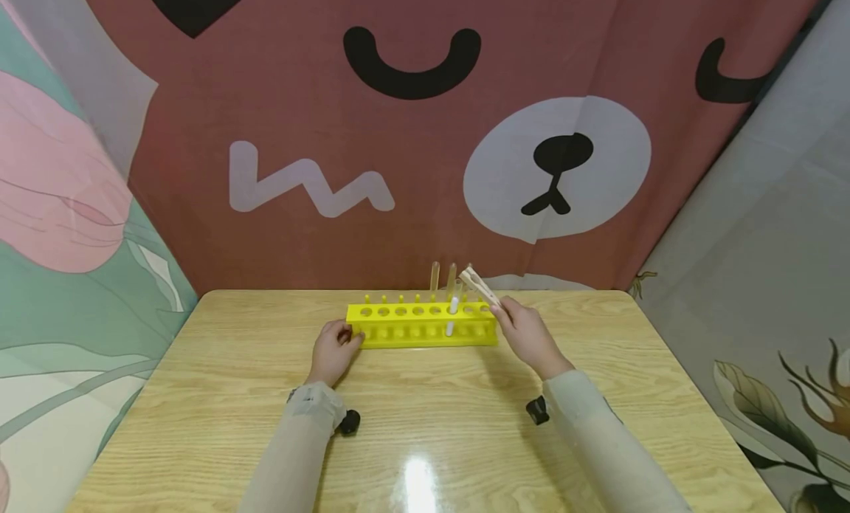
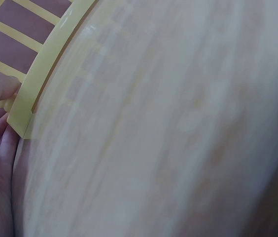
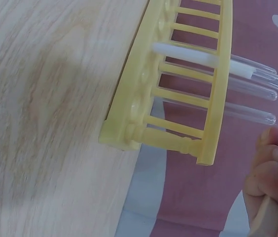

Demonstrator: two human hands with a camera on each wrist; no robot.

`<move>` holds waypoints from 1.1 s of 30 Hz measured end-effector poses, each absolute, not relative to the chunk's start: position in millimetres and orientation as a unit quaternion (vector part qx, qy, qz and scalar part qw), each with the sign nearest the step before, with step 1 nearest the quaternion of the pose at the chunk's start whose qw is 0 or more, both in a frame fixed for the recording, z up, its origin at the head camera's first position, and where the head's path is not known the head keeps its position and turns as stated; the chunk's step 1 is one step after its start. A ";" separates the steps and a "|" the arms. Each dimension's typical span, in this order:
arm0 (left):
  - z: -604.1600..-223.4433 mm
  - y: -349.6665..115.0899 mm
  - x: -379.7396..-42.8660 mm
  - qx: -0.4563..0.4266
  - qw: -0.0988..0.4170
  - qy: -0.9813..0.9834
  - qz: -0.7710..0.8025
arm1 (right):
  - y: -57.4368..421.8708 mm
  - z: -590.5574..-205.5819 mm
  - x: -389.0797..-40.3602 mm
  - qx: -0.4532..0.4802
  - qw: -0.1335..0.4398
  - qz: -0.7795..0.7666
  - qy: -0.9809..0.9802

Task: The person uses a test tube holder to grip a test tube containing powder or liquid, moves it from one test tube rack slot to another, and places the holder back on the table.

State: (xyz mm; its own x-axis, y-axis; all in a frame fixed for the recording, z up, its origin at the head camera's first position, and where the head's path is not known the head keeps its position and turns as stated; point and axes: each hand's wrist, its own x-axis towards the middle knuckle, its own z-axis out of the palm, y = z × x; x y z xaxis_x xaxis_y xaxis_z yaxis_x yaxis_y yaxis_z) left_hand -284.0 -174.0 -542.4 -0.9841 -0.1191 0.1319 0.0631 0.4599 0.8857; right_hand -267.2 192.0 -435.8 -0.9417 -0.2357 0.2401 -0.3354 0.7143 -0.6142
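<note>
The clamp (image 1: 481,286) juts up-left from the right grip (image 1: 529,336), which pinches it — above the rack (image 1: 392,320); the left grip (image 1: 334,352) holds the rack's left end — 2 arms (image 1: 292,446) reaching forward.

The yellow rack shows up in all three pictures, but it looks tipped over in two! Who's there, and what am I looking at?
There's no robot here, just a person's two bare hands. The wide picture is taken from the person's head, looking down. The other two come from the wrists, so the rack looks slanted there, though it really stands upright on the table.

The left hand holds the rack's left end. The right hand holds a wooden clamp above the other end.

One tube in the rack has something white inside. Clear tubes stand along the back. I can't tell whether the clamp grips a tube.
</note>
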 end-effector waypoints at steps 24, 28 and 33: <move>-544.4 -172.6 -284.4 0.022 0.090 -0.847 -0.523 | 182.5 -426.9 -264.3 0.170 0.085 0.342 -0.920; -543.8 -173.3 -284.7 0.021 0.087 -0.850 -0.520 | 181.4 -425.3 -265.0 0.174 0.086 0.336 -0.921; -542.2 -173.2 -284.2 0.023 0.083 -0.850 -0.520 | 179.8 -423.8 -266.7 0.173 0.077 0.331 -0.924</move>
